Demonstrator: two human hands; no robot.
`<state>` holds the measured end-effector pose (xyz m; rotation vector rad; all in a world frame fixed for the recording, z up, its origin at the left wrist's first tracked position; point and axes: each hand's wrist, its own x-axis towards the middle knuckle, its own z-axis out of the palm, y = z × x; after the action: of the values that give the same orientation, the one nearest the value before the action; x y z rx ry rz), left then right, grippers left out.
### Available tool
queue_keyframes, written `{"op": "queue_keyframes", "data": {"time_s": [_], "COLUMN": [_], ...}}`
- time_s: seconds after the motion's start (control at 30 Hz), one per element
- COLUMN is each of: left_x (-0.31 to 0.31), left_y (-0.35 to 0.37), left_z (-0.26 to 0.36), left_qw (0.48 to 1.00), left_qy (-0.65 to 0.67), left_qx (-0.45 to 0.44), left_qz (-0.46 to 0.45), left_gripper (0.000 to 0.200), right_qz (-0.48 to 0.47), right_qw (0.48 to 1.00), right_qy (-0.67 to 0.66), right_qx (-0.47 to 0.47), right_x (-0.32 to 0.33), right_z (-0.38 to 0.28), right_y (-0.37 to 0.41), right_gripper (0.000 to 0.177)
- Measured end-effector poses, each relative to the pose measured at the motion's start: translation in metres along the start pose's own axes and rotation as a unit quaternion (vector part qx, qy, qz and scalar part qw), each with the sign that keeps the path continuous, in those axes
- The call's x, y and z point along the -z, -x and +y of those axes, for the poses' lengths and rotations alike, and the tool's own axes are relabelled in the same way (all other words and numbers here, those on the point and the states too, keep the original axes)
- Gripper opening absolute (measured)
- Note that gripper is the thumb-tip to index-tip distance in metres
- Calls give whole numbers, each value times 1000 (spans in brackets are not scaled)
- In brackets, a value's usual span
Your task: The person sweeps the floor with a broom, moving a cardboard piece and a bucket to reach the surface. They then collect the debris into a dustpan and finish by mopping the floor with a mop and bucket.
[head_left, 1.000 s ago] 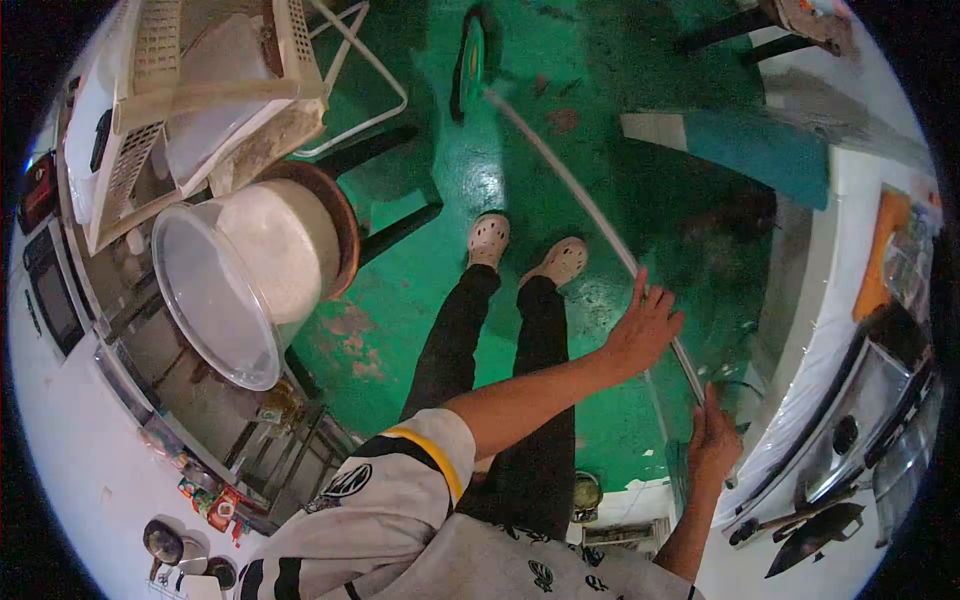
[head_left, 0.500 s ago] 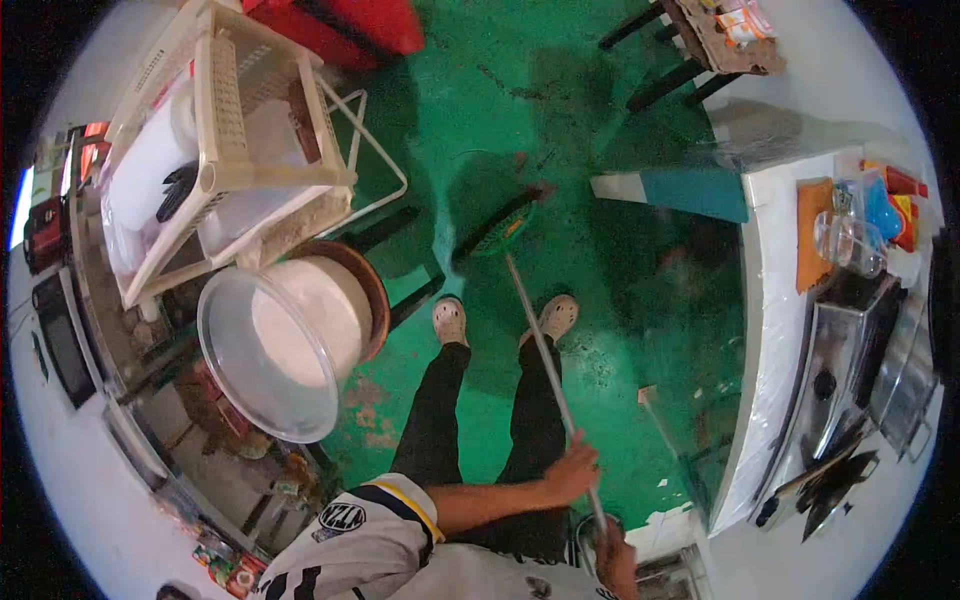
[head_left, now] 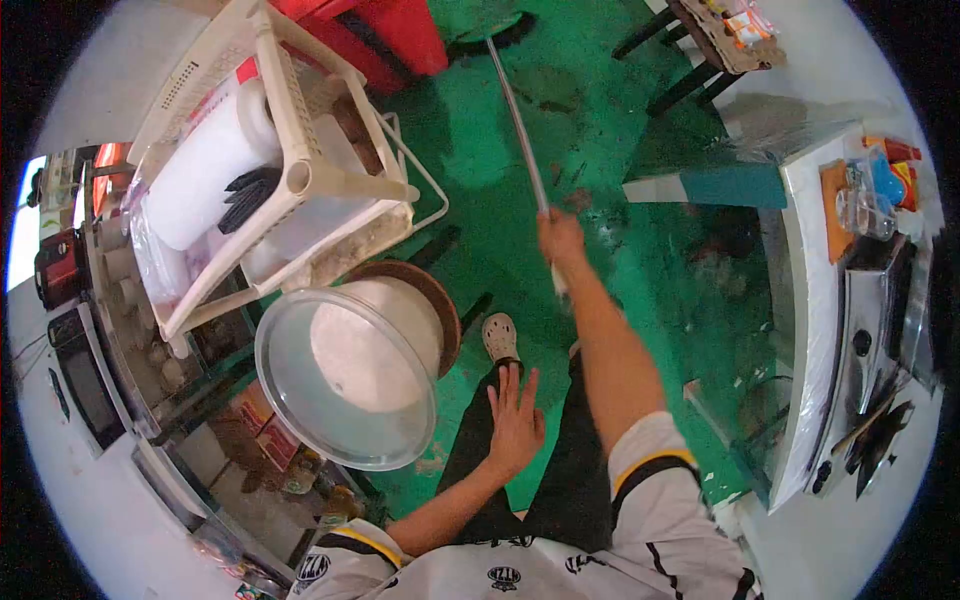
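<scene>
My right hand is closed round the metal handle of a broom, close to the handle's lower end. The green broom head lies far out on the green floor, beside a red bin. Over my dark trousers, my left hand hangs with its fingers spread and nothing in it. To its left sits a clear plastic tub with white contents.
A cream plastic rack with bags and black gloves stands at the left. The red bin is behind it. A wooden stool stands upper right. A white counter with metal equipment runs along the right.
The broom head has moved away, up to the red bin. My left hand has let go of the handle; my right hand has reached forward with it. The view has shifted.
</scene>
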<state>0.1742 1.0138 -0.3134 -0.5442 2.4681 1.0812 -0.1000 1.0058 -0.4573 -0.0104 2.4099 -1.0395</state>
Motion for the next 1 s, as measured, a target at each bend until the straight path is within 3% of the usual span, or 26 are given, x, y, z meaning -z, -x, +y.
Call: {"op": "queue_keyframes", "data": {"time_s": [0.03, 0.13, 0.2, 0.23, 0.27, 0.33, 0.37, 0.43, 0.5, 0.53, 0.63, 0.7, 0.73, 0.77, 0.87, 0.93, 1.0], "left_x": [1, -5, -12, -8, -3, 2, 0, -6, -10, -14, -20, -21, -25, -29, -39, -42, -40], "left_y": [6, 17, 24, 29, 30, 31, 33, 39, 38, 37, 33, 31, 31, 32, 27, 22, 17], "left_z": [-3, -10, -13, -8, -3, -1, -2, 0, 1, 3, 9, 20, 22, 24, 31, 40, 49], "left_qw": [1000, 999, 998, 999, 999, 998, 998, 997, 997, 997, 997, 998, 997, 997, 996, 995, 995], "left_qy": [5, 32, 49, 35, 18, -8, -17, -19, -11, -17, -29, -23, -30, -37, -57, -71, -76], "left_qx": [-1, -9, -9, -17, -25, -33, -32, -26, -14, -10, -4, -5, -2, 0, -6, -4, -4], "left_qz": [-4, -14, -23, -31, -37, -47, -55, -70, -68, -70, -71, -64, -64, -66, -72, -75, -66], "left_gripper": [67, 65, 63, 63, 63, 63, 64, 63, 63, 63, 63, 62, 62, 62, 62, 62, 62], "right_qz": [14, -64, 12, 6, 22, -46, -88, -65, -85, -97, -9, 41, -13, 7, -4, 30, 24], "right_qw": [1000, 996, 1000, 999, 997, 995, 975, 973, 962, 957, 982, 990, 986, 996, 998, 999, 999], "right_qy": [18, -36, -11, 53, 68, 39, 64, 32, 66, 82, 131, 124, 120, 71, 53, 31, 40], "right_qx": [15, -57, 16, 1, 31, -85, -192, -219, -250, -261, -137, -54, -111, -56, -33, -14, -18], "right_x": [12, 64, 82, 114, 129, 170, 190, 213, 226, 232, 213, 207, 213, 212, 201, 192, 204], "right_z": [-16, -44, -4, -24, -3, 4, -3, 1, 19, 30, 117, 138, 120, 118, 99, 81, 61], "right_y": [-11, 5, 55, 101, 141, 232, 273, 340, 356, 355, 308, 240, 197, 161, 58, 22, 36], "right_gripper": [29, 30, 31, 35, 40, 46, 44, 45, 44, 44, 45, 42, 40, 39, 35, 36, 38]}}
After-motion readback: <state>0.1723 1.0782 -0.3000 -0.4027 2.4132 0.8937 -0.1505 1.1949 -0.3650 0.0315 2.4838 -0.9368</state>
